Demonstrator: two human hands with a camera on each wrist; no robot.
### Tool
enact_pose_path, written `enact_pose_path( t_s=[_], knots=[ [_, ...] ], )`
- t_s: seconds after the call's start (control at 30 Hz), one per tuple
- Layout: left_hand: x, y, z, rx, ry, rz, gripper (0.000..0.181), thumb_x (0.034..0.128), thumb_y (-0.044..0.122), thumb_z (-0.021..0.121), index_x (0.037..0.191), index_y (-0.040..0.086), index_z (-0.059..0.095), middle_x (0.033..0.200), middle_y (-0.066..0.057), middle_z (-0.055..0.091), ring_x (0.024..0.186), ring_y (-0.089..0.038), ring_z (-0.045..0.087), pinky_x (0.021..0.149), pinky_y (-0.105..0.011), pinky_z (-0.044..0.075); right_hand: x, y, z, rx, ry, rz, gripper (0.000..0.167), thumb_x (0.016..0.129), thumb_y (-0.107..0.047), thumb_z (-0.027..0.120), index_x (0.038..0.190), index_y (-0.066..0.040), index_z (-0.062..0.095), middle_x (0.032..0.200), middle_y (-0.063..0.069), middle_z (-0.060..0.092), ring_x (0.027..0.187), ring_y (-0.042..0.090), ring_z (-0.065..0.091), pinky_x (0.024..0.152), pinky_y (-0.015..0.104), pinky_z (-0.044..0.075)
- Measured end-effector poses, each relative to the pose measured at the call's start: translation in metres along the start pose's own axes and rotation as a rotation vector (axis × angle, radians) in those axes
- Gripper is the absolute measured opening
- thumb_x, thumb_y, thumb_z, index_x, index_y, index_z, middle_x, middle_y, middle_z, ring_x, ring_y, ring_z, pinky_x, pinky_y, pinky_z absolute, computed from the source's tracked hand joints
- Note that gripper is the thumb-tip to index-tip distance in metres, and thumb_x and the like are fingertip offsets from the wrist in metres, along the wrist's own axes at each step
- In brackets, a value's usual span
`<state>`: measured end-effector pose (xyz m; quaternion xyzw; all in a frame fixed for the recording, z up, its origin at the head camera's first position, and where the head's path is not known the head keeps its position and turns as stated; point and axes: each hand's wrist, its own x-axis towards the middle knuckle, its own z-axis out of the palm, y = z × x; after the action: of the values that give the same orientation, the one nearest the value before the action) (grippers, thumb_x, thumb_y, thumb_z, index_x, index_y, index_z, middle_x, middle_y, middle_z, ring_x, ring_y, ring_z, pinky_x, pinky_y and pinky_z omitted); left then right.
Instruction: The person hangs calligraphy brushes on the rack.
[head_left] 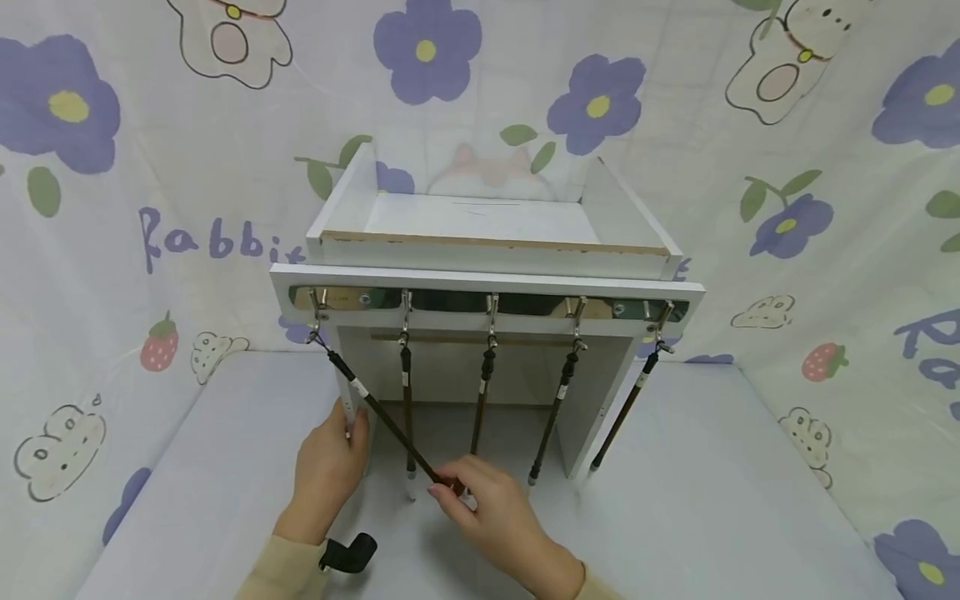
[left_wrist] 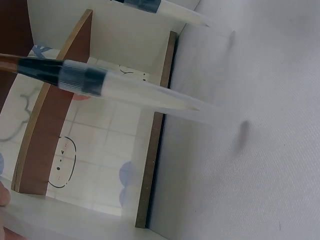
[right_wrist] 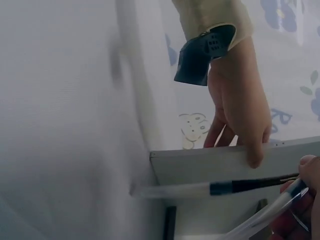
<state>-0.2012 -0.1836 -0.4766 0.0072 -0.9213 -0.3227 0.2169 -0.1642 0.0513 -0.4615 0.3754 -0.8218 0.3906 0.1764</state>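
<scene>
A white rack (head_left: pixel 487 322) stands on the table, with several writing brushes hanging from metal hooks along its front rail. My right hand (head_left: pixel 495 508) pinches the lower end of the leftmost brush (head_left: pixel 386 421) and holds it slanted inward; its loop stays on the hook (head_left: pixel 315 312). In the right wrist view, this brush's clear cap (right_wrist: pixel 265 215) shows beside the fingers. My left hand (head_left: pixel 330 467) grips the rack's left side panel (head_left: pixel 348 408), thumb on the inner face. Another hanging brush (left_wrist: pixel 82 77), with a pale tip in a clear cap, crosses the left wrist view.
An open-topped tray section (head_left: pixel 480 218) forms the rack's top. Other brushes (head_left: pixel 551 417) hang inside and in front of the rack. The white table (head_left: pixel 712 483) extends to both sides, and a patterned cloth (head_left: pixel 195 158) covers the wall behind.
</scene>
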Motion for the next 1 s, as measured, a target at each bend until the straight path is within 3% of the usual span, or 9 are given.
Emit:
enact_pose_path(
  t_s=[0.13,0.23,0.43,0.53,0.67,0.77,1.0],
  knots=[
    [0.001,-0.001,-0.001,0.005,0.002,0.004,0.02,0.1016,0.026,0.047,0.097,0.007,0.052,0.069,-0.013,0.062,0.052,-0.022,0.052,0.047,-0.039,0.04,-0.003,0.006,0.006,0.03,0.004,0.025,0.013,0.095,-0.026,0.064,0.103,-0.015,0.067,0.091,-0.012,0.063,0.08,0.0,0.057,0.068,0.02,0.049],
    [0.0,-0.003,0.0,-0.003,-0.012,0.0,0.022,0.1019,0.028,0.047,0.102,0.007,0.053,0.078,-0.017,0.067,0.059,-0.027,0.06,0.051,-0.042,0.045,-0.003,0.009,0.01,0.033,0.003,0.04,0.015,0.095,-0.026,0.064,0.104,-0.014,0.068,0.093,-0.011,0.063,0.082,0.001,0.058,0.069,0.022,0.05],
    [-0.007,-0.009,-0.001,-0.073,-0.136,-0.046,0.035,0.1044,0.031,0.04,0.123,0.003,0.05,0.108,-0.026,0.066,0.087,-0.036,0.067,0.066,-0.046,0.053,0.0,0.01,0.014,0.015,-0.02,0.068,0.017,0.094,-0.026,0.065,0.105,-0.012,0.068,0.094,-0.01,0.065,0.084,0.005,0.061,0.072,0.025,0.051],
    [-0.013,-0.012,0.0,-0.082,-0.203,-0.073,0.043,0.1047,0.03,0.04,0.139,0.003,0.043,0.128,-0.026,0.057,0.106,-0.04,0.062,0.079,-0.05,0.052,0.001,0.01,0.015,-0.007,-0.029,0.074,0.018,0.094,-0.026,0.065,0.106,-0.013,0.068,0.096,-0.009,0.065,0.086,0.006,0.061,0.073,0.024,0.051],
    [-0.02,-0.015,0.001,-0.075,-0.241,-0.092,0.053,0.1035,0.027,0.043,0.149,0.003,0.031,0.142,-0.024,0.045,0.122,-0.042,0.05,0.093,-0.055,0.043,0.001,0.01,0.015,-0.014,-0.038,0.088,0.019,0.093,-0.025,0.067,0.108,-0.013,0.067,0.097,-0.008,0.065,0.086,0.006,0.06,0.073,0.025,0.051],
    [-0.023,-0.016,0.002,-0.094,-0.247,-0.095,0.056,0.1026,0.026,0.046,0.15,0.004,0.028,0.145,-0.023,0.042,0.125,-0.041,0.047,0.095,-0.054,0.042,0.001,0.01,0.014,-0.022,-0.035,0.097,0.019,0.093,-0.025,0.068,0.108,-0.014,0.067,0.098,-0.009,0.065,0.086,0.005,0.06,0.073,0.026,0.051],
    [-0.024,-0.014,-0.001,-0.151,-0.228,-0.076,0.052,0.103,0.032,0.046,0.148,0.007,0.034,0.138,-0.021,0.051,0.115,-0.04,0.057,0.09,-0.05,0.047,-0.004,0.011,0.012,-0.015,-0.028,0.101,0.018,0.092,-0.025,0.068,0.107,-0.015,0.067,0.1,-0.008,0.066,0.085,0.007,0.061,0.071,0.026,0.051]
  ],
)
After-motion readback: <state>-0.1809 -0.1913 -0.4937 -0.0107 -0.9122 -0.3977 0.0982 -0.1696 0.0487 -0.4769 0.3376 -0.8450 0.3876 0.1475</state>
